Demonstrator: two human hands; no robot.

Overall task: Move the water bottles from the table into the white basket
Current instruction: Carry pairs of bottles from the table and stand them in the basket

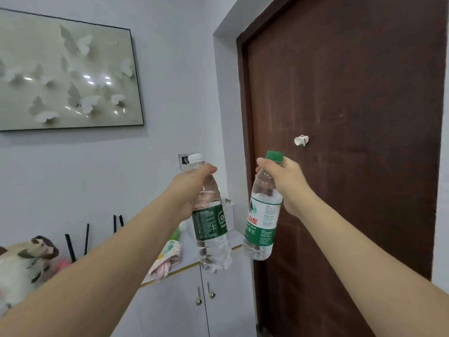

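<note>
Aloft before the door [352, 117], one bottle [211, 227] per hand [192, 190], seemingly upright.

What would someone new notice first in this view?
Two water bottles held up mid-frame: the left hand grips the white-capped bottle around its upper body, and the right hand grips the green-capped bottle at its neck. Behind them a dark brown door fills the right side, and a framed butterfly picture hangs on the wall at upper left.
</note>
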